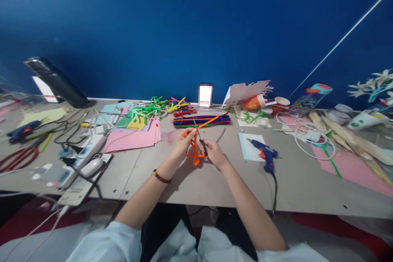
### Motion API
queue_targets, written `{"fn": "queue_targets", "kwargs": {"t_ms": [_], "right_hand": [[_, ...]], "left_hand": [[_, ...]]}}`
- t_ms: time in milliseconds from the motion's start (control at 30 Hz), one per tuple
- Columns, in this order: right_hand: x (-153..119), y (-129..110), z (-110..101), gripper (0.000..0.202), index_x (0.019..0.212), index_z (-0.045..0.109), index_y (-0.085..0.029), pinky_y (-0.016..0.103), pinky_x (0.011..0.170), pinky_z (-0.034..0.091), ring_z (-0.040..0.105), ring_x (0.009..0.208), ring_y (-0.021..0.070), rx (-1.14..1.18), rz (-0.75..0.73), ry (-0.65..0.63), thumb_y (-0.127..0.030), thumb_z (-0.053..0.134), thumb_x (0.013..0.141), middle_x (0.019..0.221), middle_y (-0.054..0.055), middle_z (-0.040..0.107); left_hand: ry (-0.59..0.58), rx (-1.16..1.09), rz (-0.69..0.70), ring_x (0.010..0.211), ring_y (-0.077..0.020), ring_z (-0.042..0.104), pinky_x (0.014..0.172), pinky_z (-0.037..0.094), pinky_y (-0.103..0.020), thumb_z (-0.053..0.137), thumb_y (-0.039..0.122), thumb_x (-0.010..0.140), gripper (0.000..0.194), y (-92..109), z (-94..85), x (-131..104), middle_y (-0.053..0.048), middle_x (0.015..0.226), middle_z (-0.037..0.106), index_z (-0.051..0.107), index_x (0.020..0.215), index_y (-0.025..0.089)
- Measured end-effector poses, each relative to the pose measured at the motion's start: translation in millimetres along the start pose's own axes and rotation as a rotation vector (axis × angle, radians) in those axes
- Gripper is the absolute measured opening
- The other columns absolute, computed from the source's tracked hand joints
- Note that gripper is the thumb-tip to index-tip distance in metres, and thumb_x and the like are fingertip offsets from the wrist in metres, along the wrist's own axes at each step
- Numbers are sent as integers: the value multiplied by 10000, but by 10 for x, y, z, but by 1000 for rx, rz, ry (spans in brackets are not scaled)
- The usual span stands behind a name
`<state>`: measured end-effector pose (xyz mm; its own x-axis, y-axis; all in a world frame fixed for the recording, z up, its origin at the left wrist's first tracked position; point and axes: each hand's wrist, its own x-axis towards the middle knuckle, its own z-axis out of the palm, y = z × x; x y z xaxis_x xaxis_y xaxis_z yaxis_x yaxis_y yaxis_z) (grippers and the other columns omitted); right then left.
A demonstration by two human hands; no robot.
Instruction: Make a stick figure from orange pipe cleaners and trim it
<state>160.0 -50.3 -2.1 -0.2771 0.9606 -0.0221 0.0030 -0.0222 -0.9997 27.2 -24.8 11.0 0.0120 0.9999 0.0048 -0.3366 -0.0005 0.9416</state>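
Note:
My left hand [181, 145] is closed around an orange pipe-cleaner figure [195, 160], held above the table in front of me. One orange strand runs up to the right from it, and a rounded end hangs at the bottom. Close on the right, my right hand [215, 154] grips a pair of small scissors [203, 146] with dark handles. The blades point up beside the orange strand; whether they touch it I cannot tell. Behind both hands lies a bundle of pipe cleaners [215, 121], mostly purple and blue.
A blue glue gun [267, 156] rests on pale paper at the right, its cord running off the front edge. Pink paper [130, 141], green pipe-cleaner pieces [150, 110] and a power strip [87, 149] lie left. A phone [205, 95] stands against the blue wall; paper cups [254, 102] lie right.

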Motion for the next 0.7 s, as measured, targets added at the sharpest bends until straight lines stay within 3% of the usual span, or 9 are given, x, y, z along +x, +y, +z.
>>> {"fn": "queue_targets", "kwargs": {"t_ms": [533, 700], "right_hand": [[12, -27, 26, 433, 557, 432, -187, 233, 471, 249, 331, 458, 73, 29, 59, 24, -565, 612, 669, 484, -63, 382], [-31, -101, 25, 430, 627, 464, -188, 226, 482, 294, 388, 487, 86, 52, 81, -21, -598, 589, 674, 523, -48, 459]], "left_hand": [[-32, -90, -93, 427, -49, 418, 439, 346, -186, 722, 412, 650, 301, 40, -7, -5, 61, 525, 455, 569, 710, 160], [-46, -53, -79, 463, -46, 444, 458, 348, -181, 721, 395, 657, 284, 71, -8, -12, 44, 564, 494, 612, 729, 143]]}}
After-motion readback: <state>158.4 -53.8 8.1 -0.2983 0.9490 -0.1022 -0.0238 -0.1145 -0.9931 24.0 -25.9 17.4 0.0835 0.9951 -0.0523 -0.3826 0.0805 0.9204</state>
